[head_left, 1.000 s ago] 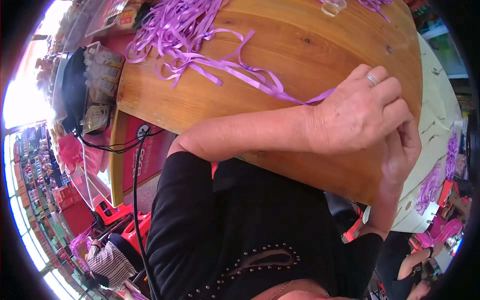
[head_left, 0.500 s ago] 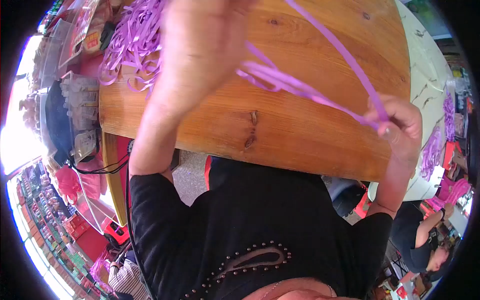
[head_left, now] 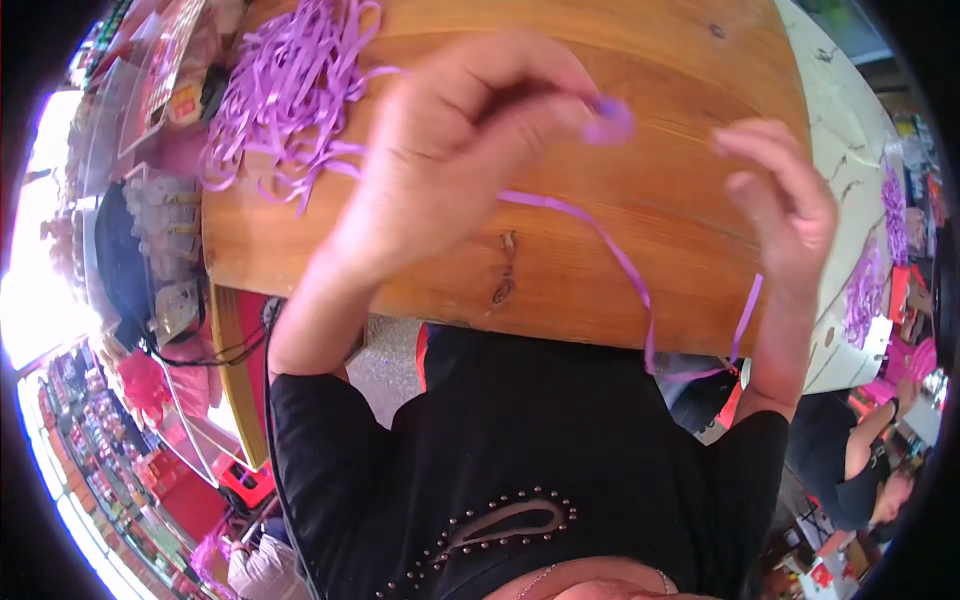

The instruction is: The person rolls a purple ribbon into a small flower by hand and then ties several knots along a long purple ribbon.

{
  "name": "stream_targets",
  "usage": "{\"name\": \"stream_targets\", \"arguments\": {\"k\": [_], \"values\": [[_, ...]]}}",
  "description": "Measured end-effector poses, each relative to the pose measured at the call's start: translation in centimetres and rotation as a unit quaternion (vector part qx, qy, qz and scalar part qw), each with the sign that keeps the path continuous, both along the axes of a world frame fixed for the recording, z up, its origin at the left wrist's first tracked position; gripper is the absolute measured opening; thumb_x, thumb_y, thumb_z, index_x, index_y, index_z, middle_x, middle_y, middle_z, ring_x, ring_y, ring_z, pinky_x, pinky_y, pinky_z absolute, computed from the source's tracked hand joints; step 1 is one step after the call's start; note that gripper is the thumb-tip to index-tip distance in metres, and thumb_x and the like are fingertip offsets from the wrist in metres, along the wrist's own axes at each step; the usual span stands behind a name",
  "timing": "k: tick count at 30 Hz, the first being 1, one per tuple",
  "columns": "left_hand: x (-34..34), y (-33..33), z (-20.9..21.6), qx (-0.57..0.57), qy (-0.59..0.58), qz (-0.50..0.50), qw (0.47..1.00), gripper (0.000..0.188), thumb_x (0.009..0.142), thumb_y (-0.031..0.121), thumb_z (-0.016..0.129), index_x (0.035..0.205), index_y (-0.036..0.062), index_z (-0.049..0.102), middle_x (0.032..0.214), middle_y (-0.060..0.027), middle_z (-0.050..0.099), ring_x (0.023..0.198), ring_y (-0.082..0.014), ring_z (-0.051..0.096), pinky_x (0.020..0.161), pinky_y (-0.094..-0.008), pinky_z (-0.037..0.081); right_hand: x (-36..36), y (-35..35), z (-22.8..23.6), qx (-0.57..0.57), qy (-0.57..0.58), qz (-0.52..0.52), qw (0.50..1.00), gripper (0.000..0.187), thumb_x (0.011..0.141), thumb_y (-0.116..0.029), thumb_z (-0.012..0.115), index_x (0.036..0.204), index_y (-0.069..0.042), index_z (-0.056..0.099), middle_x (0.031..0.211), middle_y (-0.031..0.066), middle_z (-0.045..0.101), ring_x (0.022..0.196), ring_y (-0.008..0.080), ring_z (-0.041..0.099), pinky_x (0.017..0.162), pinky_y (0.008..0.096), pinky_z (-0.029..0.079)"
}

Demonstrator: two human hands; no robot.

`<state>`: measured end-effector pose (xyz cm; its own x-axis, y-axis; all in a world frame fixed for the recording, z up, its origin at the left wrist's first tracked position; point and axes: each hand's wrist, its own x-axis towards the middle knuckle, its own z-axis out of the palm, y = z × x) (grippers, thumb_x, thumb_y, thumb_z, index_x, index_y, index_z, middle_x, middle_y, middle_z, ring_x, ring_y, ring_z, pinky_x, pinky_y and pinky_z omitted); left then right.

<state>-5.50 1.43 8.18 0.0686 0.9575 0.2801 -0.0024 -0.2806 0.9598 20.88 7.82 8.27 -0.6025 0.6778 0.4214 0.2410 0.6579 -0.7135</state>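
Note:
My left hand (head_left: 450, 150) is raised over the wooden table, thumb and forefinger pinched on a small blurred loop of purple ribbon (head_left: 608, 124). My right hand (head_left: 790, 200) hovers at the table's right side, fingers curled but apart, with nothing between them. A long ribbon strand (head_left: 625, 262) runs from beneath my left hand across the wood. It dips over the front edge and turns up beside my right wrist. At the far left lies a tangled heap of purple ribbon (head_left: 290, 95); how it connects to the strand is hidden behind my left hand.
Round wooden tabletop (head_left: 430, 270) in front of me, with a white marbled surface (head_left: 850, 200) along its right. Clear plastic containers (head_left: 165, 225) and a dark cord stand off the left edge. More purple ribbon (head_left: 865, 295) hangs at right. Another person (head_left: 845, 460) is at lower right.
The ribbon stretched between my hands has left my right hand, which has opened. My left hand has come nearer, pinching a small loop; a strand now lies slack across the table.

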Motion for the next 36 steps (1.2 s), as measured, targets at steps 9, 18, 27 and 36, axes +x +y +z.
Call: {"name": "stream_targets", "arguments": {"k": [9, 18, 27, 36], "values": [[3.3, 0.7, -0.5, -0.175, -0.116, -0.099, 0.973, 0.017, 0.087, 0.001, 0.061, 0.104, 0.0017, 0.061, 0.093, -0.0010, 0.064, 0.086, -0.0046, 0.058, 0.072, -0.0179, 0.047, -2.8, -2.0, -1.5, -0.092, 0.087, 0.044, 0.991, 0.050, 0.079, -0.011, 0.072, 0.122, 0.007, 0.053, 0.115, 0.0139, 0.060, 0.097, 0.0162, 0.059, 0.084, 0.0275, 0.046], [2.0, 2.4, -2.5, -0.036, 0.120, 0.042, 0.991, 0.017, 0.084, -0.002, 0.064, 0.101, 0.0012, 0.064, 0.088, -0.0001, 0.062, 0.075, -0.0075, 0.056, 0.066, -0.0200, 0.045, 0.5, 0.8, -2.0, 0.006, 0.014, -0.079, 0.997, 0.018, 0.078, 0.002, 0.068, 0.096, 0.000, 0.069, 0.082, 0.0066, 0.063, 0.071, 0.0126, 0.058, 0.060, 0.0220, 0.044], [-0.6, 3.0, -4.9, 0.160, 0.522, 0.223, 0.807, 0.028, 0.069, 0.000, 0.067, 0.096, 0.0059, 0.064, 0.101, -0.0107, 0.058, 0.099, -0.0335, 0.053, 0.084, -0.0449, 0.042, 2.3, 0.1, -4.1, 0.027, -0.047, -0.108, 0.993, 0.013, 0.079, 0.004, 0.067, 0.092, 0.001, 0.067, 0.079, 0.0075, 0.061, 0.070, 0.0149, 0.059, 0.058, 0.0233, 0.044], [8.8, 4.5, -4.0, -0.017, 0.083, 0.005, 0.996, 0.023, 0.086, 0.004, 0.058, 0.108, 0.0008, 0.060, 0.104, -0.0098, 0.062, 0.093, -0.0167, 0.058, 0.079, -0.0261, 0.046, 0.4, 1.0, -5.8, 0.076, 0.001, -0.145, 0.987, 0.005, 0.083, 0.000, 0.064, 0.087, 0.001, 0.066, 0.078, 0.0070, 0.063, 0.070, 0.0138, 0.059, 0.063, 0.0229, 0.046]]}}
